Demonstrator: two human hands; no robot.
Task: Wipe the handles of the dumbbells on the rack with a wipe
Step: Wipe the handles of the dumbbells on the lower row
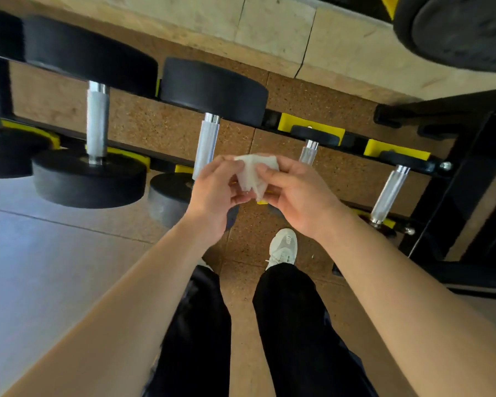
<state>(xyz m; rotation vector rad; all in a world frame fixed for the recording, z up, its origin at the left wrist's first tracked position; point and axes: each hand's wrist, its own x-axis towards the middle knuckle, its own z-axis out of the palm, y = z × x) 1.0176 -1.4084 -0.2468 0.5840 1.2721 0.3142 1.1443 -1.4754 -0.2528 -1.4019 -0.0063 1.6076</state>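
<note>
Hands met above the rack [355, 151]: left hand [212, 193] and right hand [295, 196] both pinched the crumpled white wipe [254, 174], fingers curled, in front of the dumbbell handles [206, 147].

The scene is bright and evenly lit, with soft, faint shadows. A pale bluish sheen spreads over the smooth floor [35, 253] at the lower left. Sharp highlights glint on the chrome dumbbell handles [97, 121]. The wipe [252, 173], pinched between the left hand [212, 196] and right hand [295, 196], is nearly washed out, and both hands look slightly smeared. Wide-angle distortion bends the rack [470, 167]. The weight plate [464, 30] at the top right is blurred. The black trousers [292, 325] lose almost all detail.
</note>
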